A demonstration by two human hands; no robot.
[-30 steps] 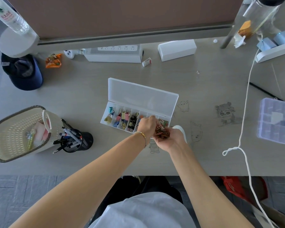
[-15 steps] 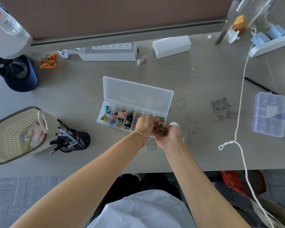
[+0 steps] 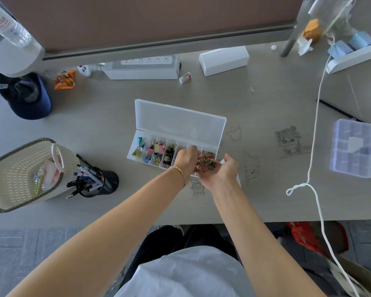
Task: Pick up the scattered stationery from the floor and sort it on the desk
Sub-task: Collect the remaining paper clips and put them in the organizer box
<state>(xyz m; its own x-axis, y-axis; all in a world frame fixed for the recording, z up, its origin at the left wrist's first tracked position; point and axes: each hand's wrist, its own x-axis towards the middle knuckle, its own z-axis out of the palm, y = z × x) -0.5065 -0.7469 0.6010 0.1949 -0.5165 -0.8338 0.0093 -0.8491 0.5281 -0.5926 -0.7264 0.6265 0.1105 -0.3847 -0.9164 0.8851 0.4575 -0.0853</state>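
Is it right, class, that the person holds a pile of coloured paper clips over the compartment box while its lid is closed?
No. The head view shows the compartment box with its lid open, folded back. The right hand cups the paper clips; the left hand picks at them.

The grey desk carries an open compartment box, a white basket, a black pen cup, a dark cap, a power strip, a small white carton, a clear organizer, and perhaps an eraser.
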